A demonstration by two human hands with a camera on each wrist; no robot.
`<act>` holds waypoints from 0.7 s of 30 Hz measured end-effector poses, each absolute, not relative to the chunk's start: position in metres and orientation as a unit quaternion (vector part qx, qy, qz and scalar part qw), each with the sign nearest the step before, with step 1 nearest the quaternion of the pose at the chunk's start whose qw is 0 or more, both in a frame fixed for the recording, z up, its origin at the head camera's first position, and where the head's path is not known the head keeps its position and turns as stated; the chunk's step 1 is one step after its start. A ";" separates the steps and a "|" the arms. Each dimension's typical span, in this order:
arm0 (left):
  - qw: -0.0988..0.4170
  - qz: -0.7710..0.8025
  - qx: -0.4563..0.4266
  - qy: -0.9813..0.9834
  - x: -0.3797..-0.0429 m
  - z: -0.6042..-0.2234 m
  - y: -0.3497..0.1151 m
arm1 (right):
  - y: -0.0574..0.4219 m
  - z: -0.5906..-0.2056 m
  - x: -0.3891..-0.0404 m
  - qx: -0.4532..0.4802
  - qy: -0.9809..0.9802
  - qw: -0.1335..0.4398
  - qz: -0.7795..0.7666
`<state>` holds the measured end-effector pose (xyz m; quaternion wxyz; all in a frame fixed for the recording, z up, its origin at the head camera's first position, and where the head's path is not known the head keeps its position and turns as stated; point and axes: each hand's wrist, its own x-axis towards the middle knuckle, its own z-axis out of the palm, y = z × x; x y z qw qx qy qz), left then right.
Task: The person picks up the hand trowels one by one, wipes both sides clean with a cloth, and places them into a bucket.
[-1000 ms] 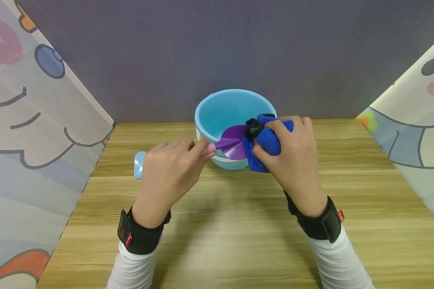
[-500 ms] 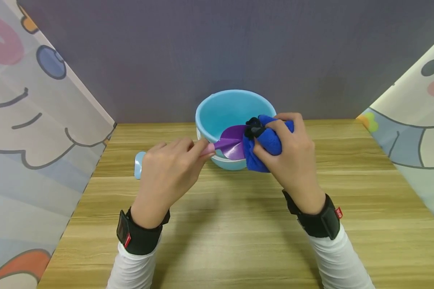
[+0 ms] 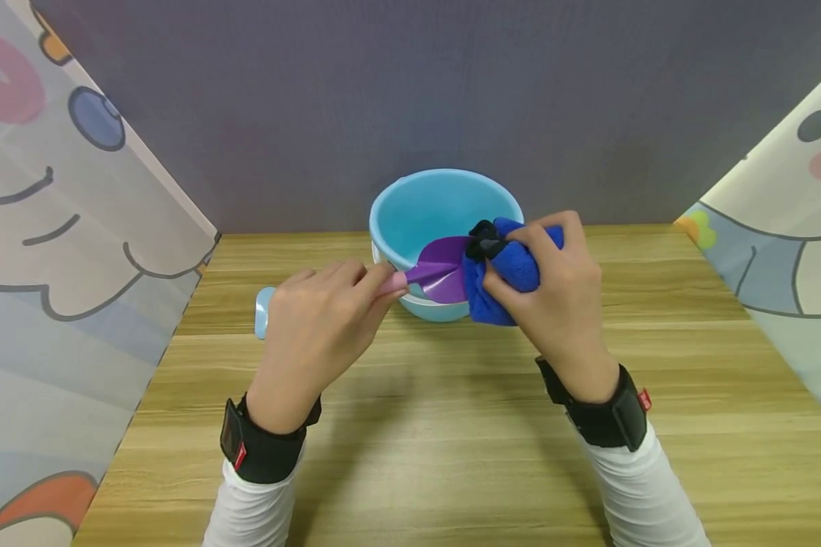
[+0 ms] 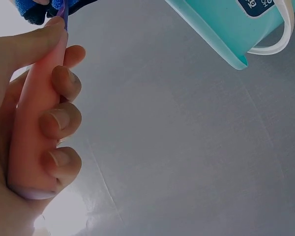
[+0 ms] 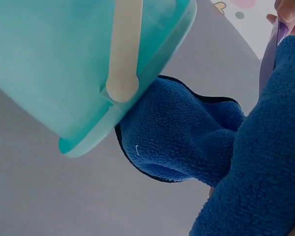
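Over the near rim of a light blue bucket (image 3: 445, 199), my left hand (image 3: 324, 327) holds a toy shovel by its pink handle (image 4: 37, 123), fingers wrapped round it. The shovel's purple blade (image 3: 443, 267) points right. My right hand (image 3: 554, 285) grips a bunched blue cloth (image 3: 516, 266) with black edging, which covers the blade's tip. A loose flap of the cloth (image 5: 177, 128) hangs below the hand in the right wrist view and meets the bucket's rim (image 5: 157, 64) in that picture. Whether the two touch cannot be told.
The bucket stands at the back of a wood-grain table (image 3: 424, 456), near a dark grey wall (image 3: 410, 91). Its white handle (image 5: 124, 54) hangs at the side. A light blue object (image 3: 263, 311) lies partly hidden behind the left hand. Panels with cartoon prints flank the table.
My right hand and the cloth have shifted slightly along the blade, a little left and then back to the right. The left hand and shovel have stayed nearly still.
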<state>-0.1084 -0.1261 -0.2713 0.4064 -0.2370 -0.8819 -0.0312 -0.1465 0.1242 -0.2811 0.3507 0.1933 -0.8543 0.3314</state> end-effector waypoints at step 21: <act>0.379 -0.081 -0.241 -0.890 -0.116 -0.275 -0.130 | 0.147 -0.271 -0.153 0.067 -0.840 0.441 0.310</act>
